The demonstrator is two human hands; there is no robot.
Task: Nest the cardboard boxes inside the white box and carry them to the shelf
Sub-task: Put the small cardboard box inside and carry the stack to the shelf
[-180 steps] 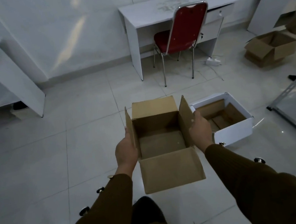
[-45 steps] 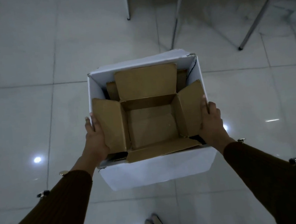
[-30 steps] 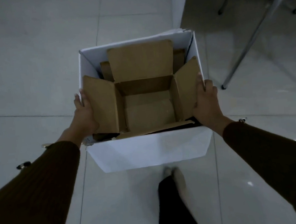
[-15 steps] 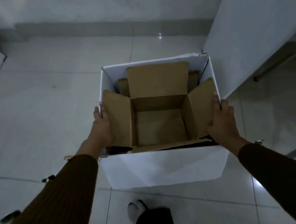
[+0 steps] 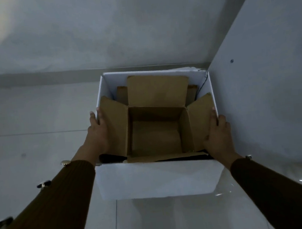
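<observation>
I hold the white box (image 5: 157, 180) off the floor in front of me. A brown cardboard box (image 5: 156, 136) sits nested inside it with its flaps open, and the edges of another cardboard box (image 5: 122, 95) show behind it. My left hand (image 5: 98, 136) grips the white box's left wall, fingers over the rim. On the right wall my right hand (image 5: 217, 137) does the same. Both sleeves are dark brown.
A grey wall with a baseboard (image 5: 36, 79) runs across ahead. A tall white panel (image 5: 267, 92) stands close on the right, almost touching the box's right corner. Pale glossy floor tiles (image 5: 28, 146) lie to the left and below.
Six seconds ago I held the cardboard box alone beside the white box on the floor. Now it sits inside the white box. I have carried both towards the wall, next to the white panel.
</observation>
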